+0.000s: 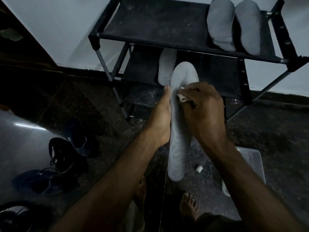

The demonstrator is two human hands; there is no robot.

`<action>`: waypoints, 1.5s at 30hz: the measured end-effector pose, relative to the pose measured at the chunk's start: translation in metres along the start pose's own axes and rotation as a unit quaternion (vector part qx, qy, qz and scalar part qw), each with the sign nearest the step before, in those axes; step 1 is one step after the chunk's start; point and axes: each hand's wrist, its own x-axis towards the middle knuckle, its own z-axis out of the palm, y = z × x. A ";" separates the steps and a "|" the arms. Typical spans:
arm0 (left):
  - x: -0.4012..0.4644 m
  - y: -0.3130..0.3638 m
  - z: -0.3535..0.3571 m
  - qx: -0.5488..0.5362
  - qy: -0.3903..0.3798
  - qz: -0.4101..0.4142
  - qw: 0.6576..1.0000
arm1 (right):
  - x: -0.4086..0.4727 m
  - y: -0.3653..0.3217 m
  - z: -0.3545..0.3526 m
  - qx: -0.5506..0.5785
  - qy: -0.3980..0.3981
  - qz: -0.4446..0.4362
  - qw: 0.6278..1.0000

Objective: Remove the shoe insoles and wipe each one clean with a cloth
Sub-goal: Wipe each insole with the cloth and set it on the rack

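At centre frame, above a dark speckled floor [267, 134], the left hand [161, 118] supports a long grey insole [179, 131] from its left edge, with the fingers extended along that edge and the thumb side toward the camera. The insole is held lengthwise, toe end pointing away toward the shoe rack [184, 39] and heel end nearest the person. The right hand [203, 106] grips a small white cloth [183, 97], fingers curled round it, and presses it against the upper part of the insole's face.

On the rack's top shelf, at the right, 2 grey insoles [220, 24] lie side by side, touching or nearly so. On the lower shelf, 1 more grey insole [165, 66] lies just behind the held one. Left of the arms, 3 dark sneakers [61, 154] sit on the floor near one another. A small white cylindrical object [199, 169] lies on the floor just right of the insole's heel, near a translucent plastic container [250, 158]. Bare toes [189, 205] show at the bottom edge.
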 end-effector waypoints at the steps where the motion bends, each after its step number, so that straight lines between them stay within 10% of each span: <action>1: 0.000 0.001 -0.001 0.005 0.003 0.005 1.000 | -0.001 -0.004 0.000 0.004 0.005 -0.005 1.000; 37: 0.002 0.000 -0.003 -0.005 -0.004 0.000 1.000 | 0.001 -0.004 -0.004 0.082 -0.013 0.045 0.996; 45: 0.006 0.003 -0.008 -0.064 -0.030 0.018 0.997 | 0.020 0.003 -0.031 0.436 0.055 0.336 0.833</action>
